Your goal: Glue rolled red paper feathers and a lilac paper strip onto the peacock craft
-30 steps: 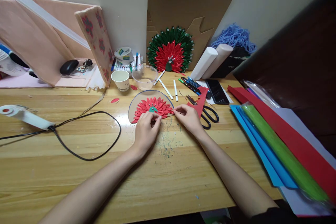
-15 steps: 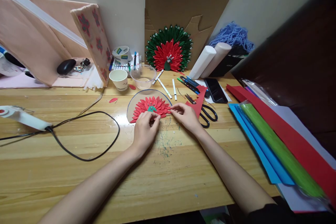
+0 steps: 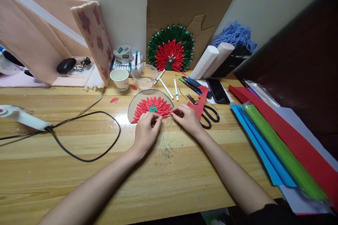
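Observation:
A half-round cardboard piece [image 3: 133, 110] with a blue outline lies on the table, layered with red paper petals [image 3: 150, 102] around a green bird's head [image 3: 153, 109]. My left hand [image 3: 148, 130] is closed at its lower edge, thumb and fingertips pinched together there and covering part of it. At the right end of the fan, my right hand [image 3: 187, 117] pinches the outermost red petal, fingertips against the cardboard's edge. Just right of that hand lie black-handled scissors [image 3: 210, 116] and a cut scrap of red paper [image 3: 202, 102].
A glue gun [image 3: 26, 117] with a looping black cord lies left. Behind are a paper cup [image 3: 119, 79], a clear bowl [image 3: 144, 77], white markers [image 3: 166, 88] and a finished green-and-red peacock [image 3: 170, 49] against cardboard. Coloured sheets [image 3: 280, 147] cover the right side; a phone [image 3: 218, 90] lies nearby.
My right fingertips have closed in slightly on the petal at the right end. My left hand stays in place, and the view has shifted a little.

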### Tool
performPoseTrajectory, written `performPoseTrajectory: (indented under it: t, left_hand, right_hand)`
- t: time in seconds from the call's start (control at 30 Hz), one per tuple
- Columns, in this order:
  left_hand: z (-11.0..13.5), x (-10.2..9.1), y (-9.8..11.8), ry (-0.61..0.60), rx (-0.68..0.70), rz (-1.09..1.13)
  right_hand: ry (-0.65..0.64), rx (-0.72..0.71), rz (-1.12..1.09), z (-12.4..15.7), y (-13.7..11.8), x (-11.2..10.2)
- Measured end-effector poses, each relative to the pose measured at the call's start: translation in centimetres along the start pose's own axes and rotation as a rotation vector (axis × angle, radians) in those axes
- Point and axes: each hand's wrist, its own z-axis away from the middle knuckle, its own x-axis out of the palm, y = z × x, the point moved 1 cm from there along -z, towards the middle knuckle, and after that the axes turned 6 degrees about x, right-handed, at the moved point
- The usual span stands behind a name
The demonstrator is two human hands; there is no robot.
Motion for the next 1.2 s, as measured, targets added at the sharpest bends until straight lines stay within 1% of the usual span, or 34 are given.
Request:
performPoseTrajectory:
  t: [0.1, 0.27, 0.43, 0.63, 0.9, 1.2]
  left_hand:
    - [0.0, 0.0, 0.0, -0.003, 0.002, 0.001]
    - [0.0, -0.1, 0.0, -0.008, 0.000, 0.001]
    - [0.0, 0.0, 0.0, -0.010, 0.001, -0.001]
    - [0.0, 0.1, 0.0, -0.011, 0.000, -0.001]
    - [-0.1, 0.0, 0.0, -0.010, -0.002, 0.002]
    - [0.0, 0.0, 0.0, -0.016, -0.012, -0.002]
  right_hand:
    - [-0.020, -0.037, 0.043, 0.1, -0.1, 0.0]
    - [-0.030, -0.050, 0.085, 0.2, -0.2, 0.0]
    - [-0.054, -0.044, 0.129, -0.3, -0.2, -0.2]
    - [-0.094, -0.095, 0.184, -1.0, -0.2, -0.3]
    - [-0.075, -0.181, 0.314, -1.5, 0.0, -0.5]
    - [-0.075, -0.181, 0.319, -1.4, 0.1, -0.8]
